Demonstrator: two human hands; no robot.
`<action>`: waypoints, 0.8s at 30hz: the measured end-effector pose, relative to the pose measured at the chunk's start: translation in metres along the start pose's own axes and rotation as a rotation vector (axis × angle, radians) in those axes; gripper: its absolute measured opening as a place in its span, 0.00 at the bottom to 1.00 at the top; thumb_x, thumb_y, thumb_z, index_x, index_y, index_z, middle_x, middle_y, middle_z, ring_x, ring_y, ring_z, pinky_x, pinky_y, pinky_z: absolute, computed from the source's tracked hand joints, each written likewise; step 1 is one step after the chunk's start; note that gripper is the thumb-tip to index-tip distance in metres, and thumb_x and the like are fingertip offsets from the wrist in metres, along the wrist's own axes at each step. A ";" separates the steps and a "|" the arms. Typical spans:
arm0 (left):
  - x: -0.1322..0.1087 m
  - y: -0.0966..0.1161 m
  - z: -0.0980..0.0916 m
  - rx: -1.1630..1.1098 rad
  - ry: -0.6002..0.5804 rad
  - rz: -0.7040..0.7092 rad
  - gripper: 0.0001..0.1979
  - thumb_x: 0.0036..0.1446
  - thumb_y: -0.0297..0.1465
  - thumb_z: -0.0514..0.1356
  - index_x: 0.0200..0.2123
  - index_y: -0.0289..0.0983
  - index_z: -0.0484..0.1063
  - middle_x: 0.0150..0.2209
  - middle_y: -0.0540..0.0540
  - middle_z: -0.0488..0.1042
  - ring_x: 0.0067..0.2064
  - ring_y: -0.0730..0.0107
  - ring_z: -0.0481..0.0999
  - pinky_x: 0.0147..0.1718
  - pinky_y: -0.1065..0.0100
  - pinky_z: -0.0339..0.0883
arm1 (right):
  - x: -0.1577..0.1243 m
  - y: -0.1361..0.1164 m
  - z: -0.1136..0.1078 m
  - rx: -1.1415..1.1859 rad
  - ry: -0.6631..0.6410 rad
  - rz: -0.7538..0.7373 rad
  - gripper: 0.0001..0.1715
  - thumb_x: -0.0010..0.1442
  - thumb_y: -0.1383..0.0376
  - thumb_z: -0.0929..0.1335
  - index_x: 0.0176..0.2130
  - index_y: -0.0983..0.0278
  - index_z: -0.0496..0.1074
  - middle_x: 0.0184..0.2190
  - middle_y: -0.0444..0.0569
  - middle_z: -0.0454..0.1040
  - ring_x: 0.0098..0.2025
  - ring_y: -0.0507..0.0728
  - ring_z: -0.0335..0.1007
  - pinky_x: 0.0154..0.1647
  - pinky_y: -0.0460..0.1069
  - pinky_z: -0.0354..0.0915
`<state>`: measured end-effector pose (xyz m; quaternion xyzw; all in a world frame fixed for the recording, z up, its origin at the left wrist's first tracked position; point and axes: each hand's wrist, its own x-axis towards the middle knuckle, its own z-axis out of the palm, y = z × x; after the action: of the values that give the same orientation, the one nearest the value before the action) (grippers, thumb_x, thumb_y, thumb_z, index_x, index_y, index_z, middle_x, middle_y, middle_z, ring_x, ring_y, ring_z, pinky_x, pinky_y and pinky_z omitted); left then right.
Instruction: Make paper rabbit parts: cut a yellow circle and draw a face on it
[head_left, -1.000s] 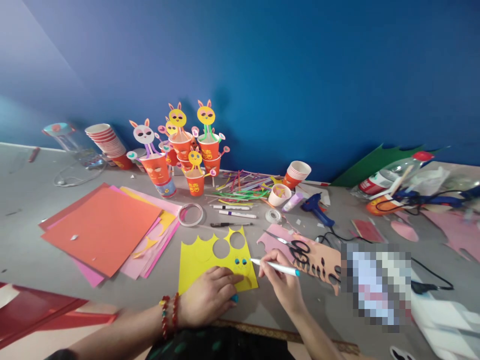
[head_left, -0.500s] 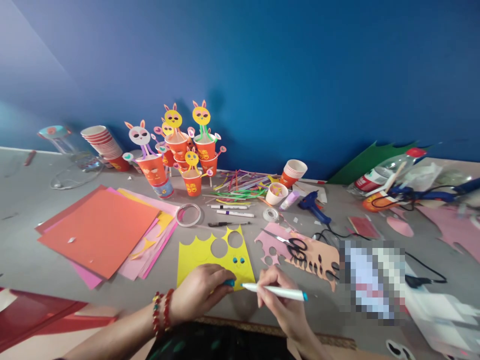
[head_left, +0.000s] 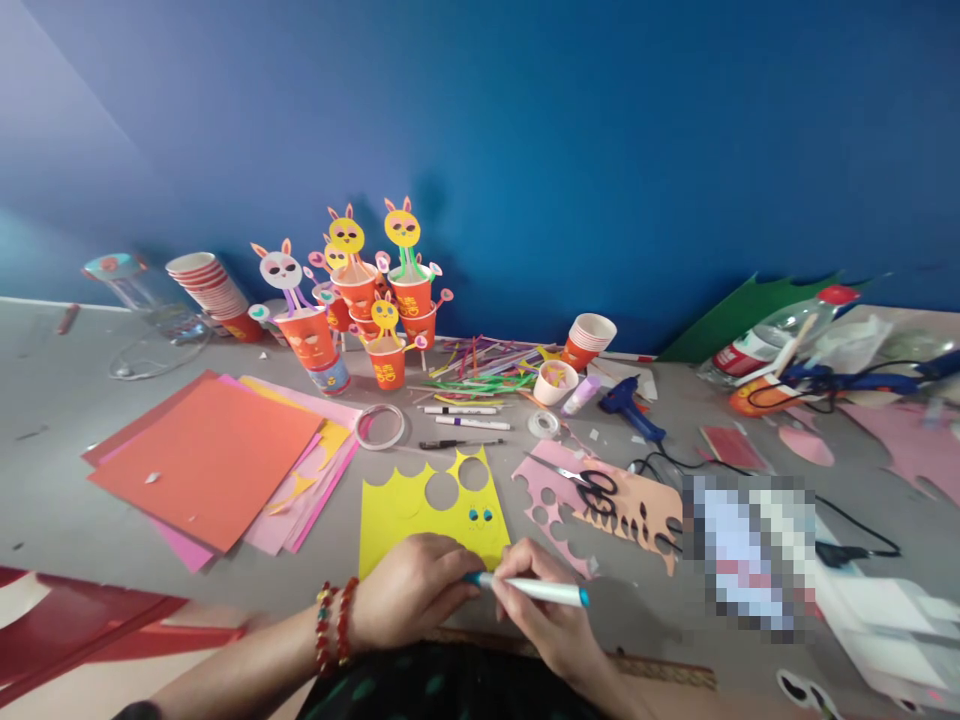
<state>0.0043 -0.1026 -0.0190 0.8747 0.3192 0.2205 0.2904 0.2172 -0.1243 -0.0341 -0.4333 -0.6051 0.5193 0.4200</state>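
My left hand (head_left: pixel 412 592) pinches the blue cap (head_left: pixel 473 578) between thumb and fingers, near the front of the table. In my right hand (head_left: pixel 546 622) is a white marker (head_left: pixel 551 592) with a blue end, its tip pointing left into the cap. How far the tip sits inside the cap I cannot tell. Just beyond both hands lies yellow paper (head_left: pixel 397 528) with round holes cut along its far edge. Two small blue eyes (head_left: pixel 481 515) are drawn on it. My left hand overlaps the paper's near edge.
Orange and pink sheets (head_left: pixel 210 450) lie at left. Decorated paper cups (head_left: pixel 311 340) stand behind. Scissors (head_left: pixel 592 488) rest on cut pink paper. A blue glue gun (head_left: pixel 628 405), its cable and a plastic bottle (head_left: pixel 772 340) are at right. A blurred patch covers something nearby.
My right hand has brought the marker left and slightly down, so its formerly bare tip now meets the cap. My left hand has shifted a little right, still pinching the cap.
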 end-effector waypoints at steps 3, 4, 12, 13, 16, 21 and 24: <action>0.000 0.003 0.000 0.051 -0.016 0.033 0.14 0.72 0.37 0.46 0.42 0.37 0.69 0.32 0.45 0.77 0.32 0.65 0.77 0.31 0.69 0.63 | -0.001 0.002 0.004 0.095 -0.055 0.003 0.15 0.65 0.56 0.67 0.30 0.61 0.68 0.21 0.40 0.67 0.21 0.51 0.61 0.23 0.46 0.58; 0.000 0.004 -0.001 0.061 -0.012 0.035 0.14 0.72 0.36 0.46 0.42 0.37 0.68 0.32 0.45 0.77 0.32 0.65 0.76 0.31 0.69 0.62 | -0.001 0.003 0.005 0.133 -0.072 0.001 0.15 0.65 0.55 0.67 0.30 0.61 0.67 0.21 0.40 0.66 0.21 0.51 0.61 0.24 0.46 0.58; 0.008 0.017 -0.010 0.173 0.000 0.038 0.12 0.70 0.34 0.48 0.38 0.37 0.68 0.29 0.46 0.76 0.29 0.64 0.76 0.28 0.67 0.62 | 0.009 -0.001 0.008 0.316 -0.081 -0.072 0.16 0.67 0.55 0.67 0.31 0.59 0.64 0.23 0.39 0.61 0.24 0.51 0.58 0.26 0.46 0.57; 0.012 0.015 -0.012 0.197 0.003 0.037 0.12 0.70 0.34 0.48 0.38 0.37 0.68 0.29 0.46 0.76 0.29 0.64 0.76 0.28 0.67 0.63 | 0.014 -0.001 0.008 0.306 -0.068 -0.068 0.15 0.66 0.54 0.67 0.32 0.60 0.64 0.23 0.39 0.62 0.24 0.51 0.58 0.26 0.45 0.57; 0.031 -0.005 -0.024 0.329 0.043 0.005 0.10 0.70 0.34 0.51 0.39 0.38 0.70 0.32 0.47 0.77 0.32 0.65 0.76 0.32 0.68 0.65 | 0.030 -0.002 0.006 0.252 -0.023 -0.013 0.15 0.65 0.52 0.68 0.36 0.60 0.66 0.25 0.41 0.67 0.23 0.50 0.58 0.23 0.45 0.56; 0.062 -0.063 -0.056 0.521 0.151 -0.132 0.12 0.70 0.33 0.51 0.43 0.37 0.73 0.40 0.42 0.75 0.44 0.58 0.74 0.43 0.60 0.67 | 0.045 0.002 -0.023 0.289 0.335 0.075 0.19 0.65 0.48 0.66 0.44 0.60 0.66 0.24 0.42 0.73 0.19 0.48 0.52 0.18 0.42 0.46; 0.069 -0.092 -0.063 0.570 0.139 -0.163 0.11 0.68 0.32 0.53 0.38 0.37 0.75 0.39 0.41 0.73 0.43 0.56 0.73 0.43 0.58 0.68 | 0.040 0.010 -0.049 0.258 0.545 0.057 0.18 0.62 0.50 0.69 0.42 0.60 0.67 0.21 0.40 0.70 0.18 0.48 0.51 0.18 0.42 0.46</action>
<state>-0.0230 0.0260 -0.0182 0.8753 0.4564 0.1576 0.0275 0.2539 -0.0721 -0.0360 -0.5165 -0.3867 0.4683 0.6036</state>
